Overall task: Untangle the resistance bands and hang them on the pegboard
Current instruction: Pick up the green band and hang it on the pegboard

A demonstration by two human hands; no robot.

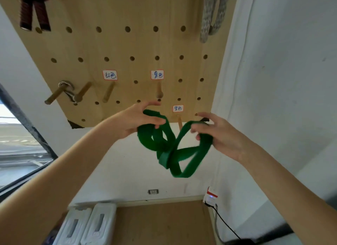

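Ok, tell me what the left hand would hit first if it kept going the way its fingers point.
Probably the short wooden peg between the hands, as the left hand points right; depth is unclear, so it might pass in front.

Down low on the wooden floor (160, 224), two white plastic cases (85, 226) side by side at near left. Wall socket (153, 191) on the far white wall. White adapter (210, 195) at right, black cable (226, 224) trailing away. Window (18, 144) far left.

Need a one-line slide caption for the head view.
Both hands, left hand and right hand, hold a knotted green resistance band below the wooden pegboard, not yet hung.
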